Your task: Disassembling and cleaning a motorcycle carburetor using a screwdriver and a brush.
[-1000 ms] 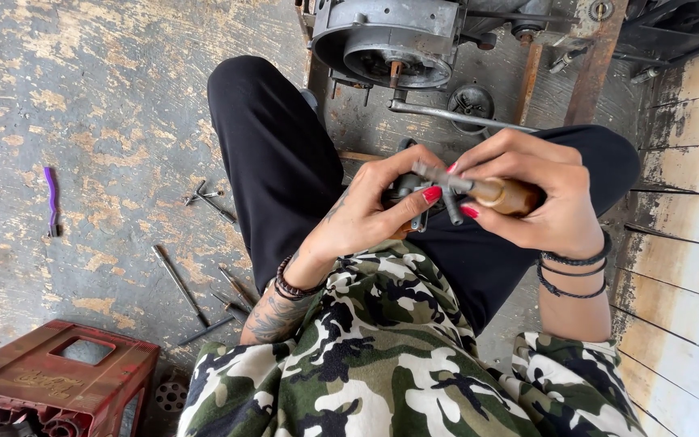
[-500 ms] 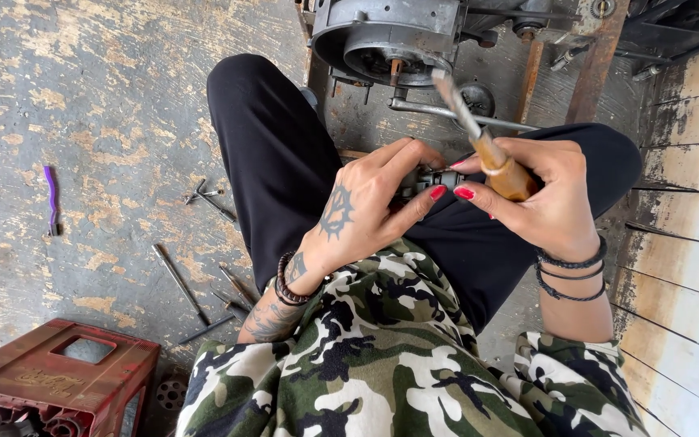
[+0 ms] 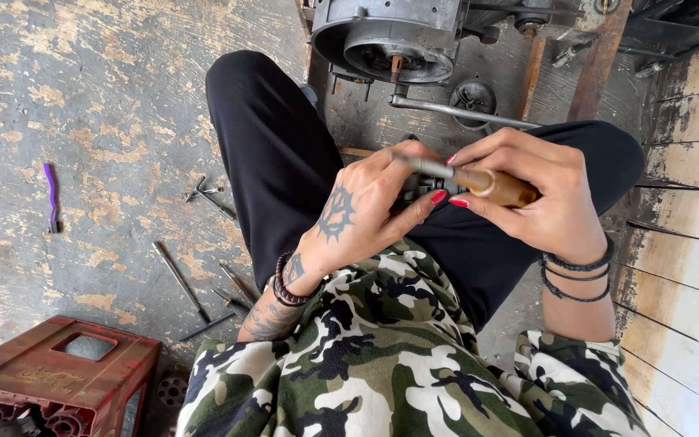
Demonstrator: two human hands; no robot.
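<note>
Left hand [image 3: 366,214] clenches a small dark metal part [image 3: 416,188] over the lap; right hand [image 3: 540,198] grips a wooden-handled tool [image 3: 479,183], its shaft laid on the part. Risk: shaft slips off into the left fingers — or the part drops among the loose tools [image 3: 204,283] on the floor [image 3: 82,97].

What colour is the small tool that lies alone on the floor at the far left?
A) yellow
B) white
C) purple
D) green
C: the small tool lying apart on the worn floor is plainly purple.
</note>
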